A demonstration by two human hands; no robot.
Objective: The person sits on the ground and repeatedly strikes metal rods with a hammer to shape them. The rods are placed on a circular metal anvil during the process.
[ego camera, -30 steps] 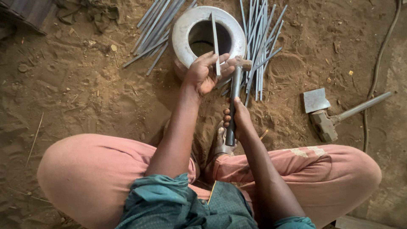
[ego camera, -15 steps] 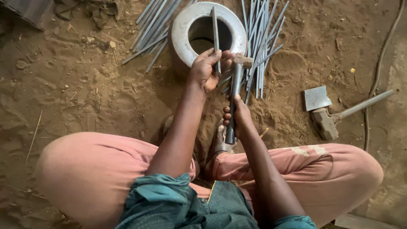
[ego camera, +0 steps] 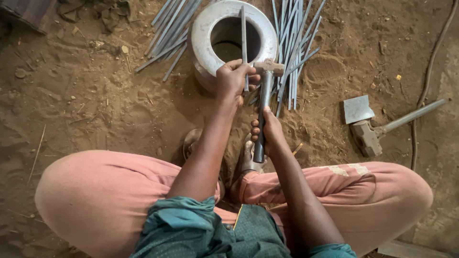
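Grey thin metal rod [ego camera: 243,43], straight, laid across ring [ego camera: 203,36].

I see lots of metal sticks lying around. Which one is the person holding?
The thin rod lying across the metal ring's opening, pinched in the left hand. The other rods lie loose on the dirt.

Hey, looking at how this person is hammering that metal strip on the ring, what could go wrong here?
The left hand pinches the thin metal strip right beside the hammer head, so a slightly off blow might strike the fingers. The strip lies across the hollow metal ring, so it may spring or skid when hit. The right hand grips the handle near its end, likely lessening control.
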